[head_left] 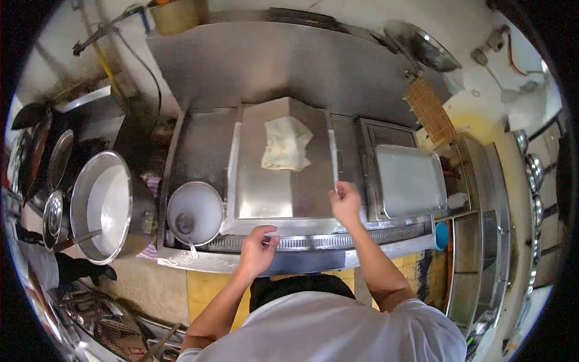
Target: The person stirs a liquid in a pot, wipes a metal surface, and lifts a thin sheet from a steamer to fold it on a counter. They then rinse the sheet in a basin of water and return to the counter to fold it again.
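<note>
A folded cream-coloured cloth [286,143] lies on a shiny metal cover [265,196] in the middle of the steel counter. My left hand [259,250] is over the counter's front edge, just short of the cover's near side; its fingers are loosely bent, with a gap between them and nothing visible inside. Beside the cover's right edge, my right hand [345,203] has its fingers curled together. Whether it grips that edge or anything thin cannot be made out. Both hands are apart from the cloth.
Left on the counter stands a pot of whitish liquid [205,208] with a ladle in it. A larger pot [129,211] holds more white liquid. To the right are a pale rectangular tray [410,181] and a woven brush [429,110]. A slotted drain [313,242] runs along the front.
</note>
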A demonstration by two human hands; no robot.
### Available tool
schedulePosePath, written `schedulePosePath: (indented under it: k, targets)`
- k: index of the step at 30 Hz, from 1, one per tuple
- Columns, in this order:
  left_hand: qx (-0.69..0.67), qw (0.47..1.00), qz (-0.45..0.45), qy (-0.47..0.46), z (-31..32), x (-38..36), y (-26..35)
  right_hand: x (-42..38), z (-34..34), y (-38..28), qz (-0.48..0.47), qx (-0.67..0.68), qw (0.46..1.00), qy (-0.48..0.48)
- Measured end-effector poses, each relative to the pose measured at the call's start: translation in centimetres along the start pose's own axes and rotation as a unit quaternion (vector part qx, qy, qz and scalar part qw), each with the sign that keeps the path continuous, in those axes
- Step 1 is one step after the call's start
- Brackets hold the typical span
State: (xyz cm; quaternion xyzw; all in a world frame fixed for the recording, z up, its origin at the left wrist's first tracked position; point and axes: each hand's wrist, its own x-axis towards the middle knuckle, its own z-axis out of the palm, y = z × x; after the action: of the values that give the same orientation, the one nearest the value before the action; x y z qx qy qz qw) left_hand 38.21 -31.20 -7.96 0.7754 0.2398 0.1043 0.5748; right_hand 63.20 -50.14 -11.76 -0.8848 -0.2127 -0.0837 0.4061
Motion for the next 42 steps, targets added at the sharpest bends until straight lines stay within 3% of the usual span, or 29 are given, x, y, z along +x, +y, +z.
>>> schedulePosePath:
  k: [2, 4, 7, 9, 10, 12, 13, 14, 15, 16, 18, 19, 20, 21, 22, 23, 24, 26, 27, 28, 31, 34, 37, 42]
  targets:
    - [0.010, 1.000, 0.016, -0.016, 2.6, -0.1, 1.4, 0.5, -4.6, 7.0, 0.078, 0.015, 0.997, 0.020]
    - [0.022, 0.999, 0.028, -0.016, 5.7, -0.2, 2.6, 1.5, -9.3, 11.8, 0.113, -0.063, 0.991, 0.032]
    - [0.015, 1.000, 0.018, -0.009, 11.6, -0.7, 2.8, 2.9, -13.3, 19.7, 0.181, -0.169, 0.968, -0.041]
    - [-0.034, 0.999, -0.010, -0.012, 16.2, -0.9, 1.6, 3.1, -14.4, 23.7, 0.139, -0.210, 0.967, -0.042]
    - [-0.100, 0.982, -0.150, -0.049, 17.9, -1.4, 4.2, 3.1, -14.7, 25.6, 0.118, -0.231, 0.965, -0.043]
    - [-0.181, 0.966, -0.176, -0.050, 22.4, -2.2, 4.7, 4.3, -15.5, 29.1, 0.313, 0.016, 0.936, -0.158]
    - [-0.222, 0.956, -0.184, -0.050, 24.3, -2.3, 5.3, 5.1, -15.9, 30.0, 0.399, 0.137, 0.882, -0.210]
    - [-0.248, 0.946, -0.202, -0.058, 26.0, -2.3, 6.0, 5.9, -16.4, 30.7, 0.443, 0.323, 0.782, -0.297]
    - [-0.290, 0.929, -0.224, -0.048, 27.3, -2.3, 6.5, 6.6, -17.1, 30.9, 0.466, 0.488, 0.639, -0.369]
    - [-0.333, 0.910, -0.246, -0.038, 28.6, -2.3, 6.6, 7.1, -17.9, 30.4, 0.469, 0.624, 0.460, -0.423]
    - [-0.427, 0.865, -0.262, -0.027, 31.1, -1.9, 5.5, 5.5, -16.7, 26.7, 0.490, 0.651, 0.413, -0.408]
    - [-0.464, 0.848, -0.255, -0.019, 32.1, -1.5, 4.8, 3.5, -17.3, 21.5, 0.470, 0.562, 0.579, -0.358]
    - [-0.500, 0.830, -0.246, -0.011, 33.0, -1.0, 4.3, 1.0, -17.9, 16.4, 0.388, 0.551, 0.640, -0.369]
    - [-0.535, 0.811, -0.236, -0.003, 33.7, -0.7, 3.7, -1.4, -18.0, 12.9, 0.338, 0.560, 0.640, -0.402]
    - [-0.569, 0.791, -0.225, 0.005, 34.0, -0.7, 3.3, -4.4, -17.5, 9.7, 0.270, 0.526, 0.700, -0.400]
    - [-0.624, 0.746, -0.229, 0.048, 33.9, -0.9, 2.8, -6.7, -17.1, 8.1, 0.086, 0.399, 0.787, -0.462]
    - [-0.675, 0.695, -0.230, 0.090, 33.7, -1.2, 2.4, -9.3, -15.2, 7.9, 0.017, 0.352, 0.790, -0.501]
    - [-0.728, 0.645, -0.199, 0.122, 32.4, -3.1, 2.4, -11.6, -14.3, 5.3, -0.198, 0.229, 0.850, -0.432]
    - [-0.732, 0.650, -0.169, 0.116, 30.8, -5.0, 3.4, -12.6, -14.0, 4.2, -0.306, 0.169, 0.854, -0.385]
    - [-0.734, 0.656, -0.136, 0.113, 28.9, -7.3, 4.6, -12.7, -13.2, 4.0, -0.340, 0.092, 0.841, -0.411]
    - [-0.711, 0.693, -0.074, 0.096, 25.0, -14.5, 6.7, -14.1, -8.3, 3.8, -0.416, 0.085, 0.832, -0.356]
    - [-0.595, 0.775, -0.114, 0.182, 23.0, -21.9, 6.6, -15.5, -5.8, 0.9, -0.262, 0.069, 0.754, -0.598]
    - [-0.374, 0.827, -0.217, 0.359, 23.5, -29.5, 1.8, -22.5, -5.4, -2.0, -0.405, 0.170, 0.758, -0.482]
    - [-0.329, 0.723, -0.251, 0.552, 25.3, -43.6, -0.7, -35.7, -9.1, -8.7, -0.440, 0.083, 0.603, -0.660]
